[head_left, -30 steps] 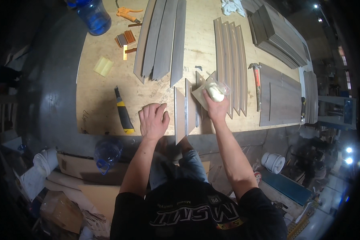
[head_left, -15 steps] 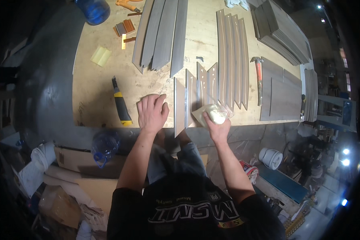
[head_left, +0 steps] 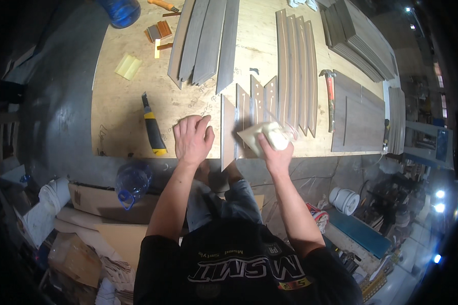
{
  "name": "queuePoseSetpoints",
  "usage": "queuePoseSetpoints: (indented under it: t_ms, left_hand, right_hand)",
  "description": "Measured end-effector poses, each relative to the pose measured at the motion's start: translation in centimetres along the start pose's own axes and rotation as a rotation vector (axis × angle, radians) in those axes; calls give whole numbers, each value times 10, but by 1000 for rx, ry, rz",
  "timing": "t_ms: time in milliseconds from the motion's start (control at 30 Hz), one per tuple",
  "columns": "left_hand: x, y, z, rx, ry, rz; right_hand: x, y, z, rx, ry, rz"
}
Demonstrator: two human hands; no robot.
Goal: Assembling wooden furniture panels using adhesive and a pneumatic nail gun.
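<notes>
My right hand (head_left: 279, 160) is wrapped round a squeezed plastic bag of pale, creamy glue (head_left: 275, 136). The bag is tilted over the near ends of several short grey strips (head_left: 244, 109) with angled ends, and it hides part of them. Dots and thin lines of glue show on some of these strips. Flat on the wooden tabletop (head_left: 132, 91) rests my left hand (head_left: 192, 140), empty, its fingers loosely bent and a little apart. The leftmost short strip (head_left: 228, 132) lies just right of it. To its left is a yellow-and-black utility knife (head_left: 154, 132).
Longer strips (head_left: 296, 66) with glue lines lie beyond my right hand, bare grey strips (head_left: 203, 46) at far centre. A hammer (head_left: 331, 101), grey panels (head_left: 359, 114), a yellow block (head_left: 128, 67) and a blue bottle (head_left: 122, 12) are also on the table.
My right hand and the glue bag have shifted slightly left. My left hand stays on the tabletop. The whole view has moved a little.
</notes>
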State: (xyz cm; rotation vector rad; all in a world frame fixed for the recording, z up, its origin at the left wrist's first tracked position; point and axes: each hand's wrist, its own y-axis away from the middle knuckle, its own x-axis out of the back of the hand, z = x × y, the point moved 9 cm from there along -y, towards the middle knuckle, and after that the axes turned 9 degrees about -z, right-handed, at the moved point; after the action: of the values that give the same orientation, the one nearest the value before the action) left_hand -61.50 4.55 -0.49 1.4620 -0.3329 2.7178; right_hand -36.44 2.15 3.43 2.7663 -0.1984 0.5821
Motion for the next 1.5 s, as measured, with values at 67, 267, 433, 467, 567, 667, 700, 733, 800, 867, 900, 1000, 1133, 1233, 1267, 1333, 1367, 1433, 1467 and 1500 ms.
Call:
queuePoseSetpoints:
  t_ms: [67, 267, 433, 467, 567, 667, 700, 733, 800, 867, 900, 1000, 1133, 1233, 1267, 1333, 1367, 1433, 1467, 1500]
  left_hand:
    - [-2, 0, -1, 2, 7, -4]
    - [-4, 1, -3, 11, 7, -5]
    - [-4, 0, -4, 17, 14, -2]
    - [-4, 0, -3, 10, 10, 1]
    - [-3, 1, -3, 10, 5, 5]
    - [-3, 2, -4, 15, 7, 4]
    - [-3, 3, -5, 17, 8, 4]
    - [-3, 2, -5, 18, 11, 4]
    - [-3, 2, -3, 11, 21, 7]
    - [-2, 0, -3, 8, 29, 14]
    - [-2, 0, -2, 3, 34, 20]
    - [-1, 1, -4, 6, 25, 25]
    - [-1, 1, -3, 8, 22, 19]
    - [-2, 1, -2, 9, 18, 17]
    - [-2, 1, -2, 13, 18, 15]
    - [-3, 0, -1, 12, 19, 14]
    - [-3, 0, -1, 10, 17, 14]
    - [-2, 1, -2, 3, 10, 18]
    - [-2, 2, -4, 14, 4, 5]
    - [-2, 3, -6, 24, -3, -8]
  right_hand:
    - [-13, -21, -6, 139, 107, 27]
    - [-39, -56, -13, 117, -17, 36]
    - [-34, -67, -17, 175, -20, 103]
    - [-33, -66, -16, 175, -16, 101]
    - [-35, -61, -10, 104, 3, 52]
    - [-35, -43, -18, 150, 33, 37]
    - [-33, -36, -19, 165, 69, 54]
    - [-30, -28, -20, 178, 105, 73]
    - [-27, -16, -7, 115, 95, 34]
    - [-26, -1, 3, 52, 84, -4]
    - [-25, 6, 3, 54, 116, -17]
    - [-28, 25, 9, 4, 105, -63]
    - [-27, 44, 23, -59, 58, -100]
    - [-27, 54, 20, -30, 22, -106]
    - [-26, 55, 23, -30, 23, -101]
    - [-27, 55, 27, 15, 142, -136]
    - [-26, 55, 27, 17, 140, -132]
    - [-26, 54, 21, 55, 184, -156]
    - [-24, 54, 16, 60, 179, -154]
    - [-17, 56, 24, -84, 55, -132]
